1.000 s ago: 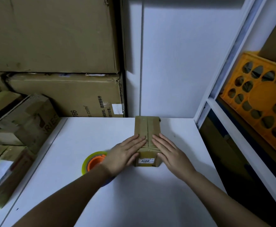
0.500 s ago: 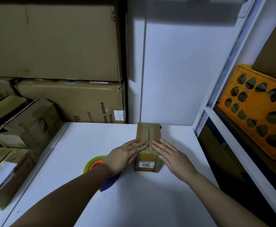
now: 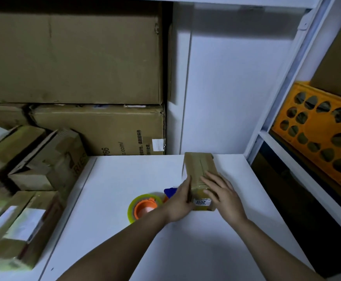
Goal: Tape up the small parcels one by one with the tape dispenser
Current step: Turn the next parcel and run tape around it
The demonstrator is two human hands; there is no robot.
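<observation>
A small parcel [image 3: 201,177] of brown corrugated card, long and box-shaped with a glossy strip of tape along its top seam and a white printed label on its near end, is seen lying right of centre in the frame on the smooth white table [image 3: 115,179]. It is bracketed by both hands: the left hand [image 3: 180,201] is set edge-on against the parcel's left side with the fingers straight and together, nothing being clasped, while the right hand [image 3: 223,194] is laid flat on the top and right edge, fingers extended and slightly spread, pressing rather than gripping. The step in hand is judged to be the smoothing-down of tape already applied, or the squaring of the box before it is turned. Just left of the left hand, the tape dispenser [image 3: 145,206] rests untouched on the table: a round roll of translucent yellowish tape on an orange plastic hub, with a blue plastic part showing behind the wrist. For the next move, one hand would need to be freed for the dispenser while the parcel is steadied or rotated by the other. Further taped cartons [image 3: 21,226], matte and creased, are stacked at the lower left of the frame.
</observation>
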